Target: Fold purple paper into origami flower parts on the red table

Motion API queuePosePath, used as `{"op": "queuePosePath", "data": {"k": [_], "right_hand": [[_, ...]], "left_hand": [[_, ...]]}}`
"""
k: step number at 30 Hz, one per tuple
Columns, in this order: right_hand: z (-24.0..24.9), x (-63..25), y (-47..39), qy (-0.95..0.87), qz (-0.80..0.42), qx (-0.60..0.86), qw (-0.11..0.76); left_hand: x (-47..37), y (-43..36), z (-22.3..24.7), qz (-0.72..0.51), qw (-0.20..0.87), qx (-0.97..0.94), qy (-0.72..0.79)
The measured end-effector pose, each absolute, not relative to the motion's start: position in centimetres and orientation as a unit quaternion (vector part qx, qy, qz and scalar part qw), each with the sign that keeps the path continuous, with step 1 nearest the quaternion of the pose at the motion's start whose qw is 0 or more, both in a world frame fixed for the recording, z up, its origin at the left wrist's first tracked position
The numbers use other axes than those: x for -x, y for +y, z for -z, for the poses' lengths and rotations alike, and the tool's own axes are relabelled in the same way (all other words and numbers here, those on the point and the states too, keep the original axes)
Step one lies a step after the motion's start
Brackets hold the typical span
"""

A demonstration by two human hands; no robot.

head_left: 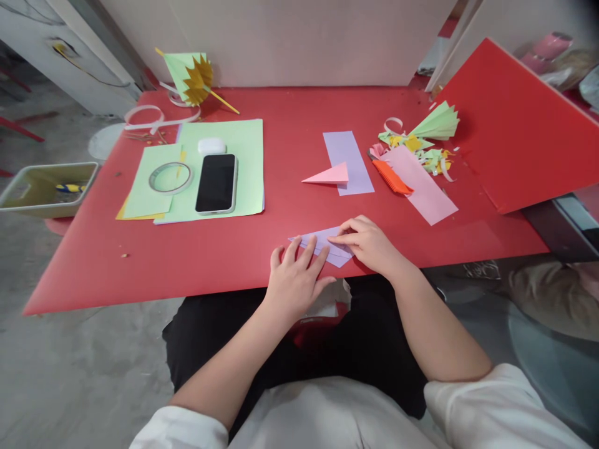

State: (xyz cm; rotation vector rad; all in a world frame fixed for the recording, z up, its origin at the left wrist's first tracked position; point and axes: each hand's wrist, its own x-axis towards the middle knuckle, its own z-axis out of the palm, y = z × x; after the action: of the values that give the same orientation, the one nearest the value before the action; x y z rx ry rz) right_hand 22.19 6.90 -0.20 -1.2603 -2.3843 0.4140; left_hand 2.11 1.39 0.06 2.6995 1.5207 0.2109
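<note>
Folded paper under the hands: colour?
Light purple. The folded paper shows in the head view, the only one here, partly covered by fingers.

Two hands [292, 280] [373, 248]; two purple papers [337, 259] [359, 178]; one pink cone [332, 175]; one pink sheet [429, 192]; one orange tool [391, 178]; one phone [216, 184]; one tape roll [189, 179]; one white case [212, 146]; one yellow stick [226, 104]; one red board [528, 131]; one table [285, 181]; one bin [28, 182]. The stacked green sheets [250, 143] overlap too much to count.
</note>
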Motion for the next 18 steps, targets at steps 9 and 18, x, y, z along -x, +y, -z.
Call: {"op": "queuePosePath", "data": {"k": [9,18], "right_hand": [[0.5,-21.9,6.9,-0.859,-0.123,0.452,0.206],[0.8,-20.4,6.8,-0.874,-0.092,0.437,0.192]], "left_hand": [[-2.2,1.4,0.0,-0.062,0.023,-0.868,0.492],[-2.2,1.2,0.2,-0.075,0.020,-0.860,0.504]]}}
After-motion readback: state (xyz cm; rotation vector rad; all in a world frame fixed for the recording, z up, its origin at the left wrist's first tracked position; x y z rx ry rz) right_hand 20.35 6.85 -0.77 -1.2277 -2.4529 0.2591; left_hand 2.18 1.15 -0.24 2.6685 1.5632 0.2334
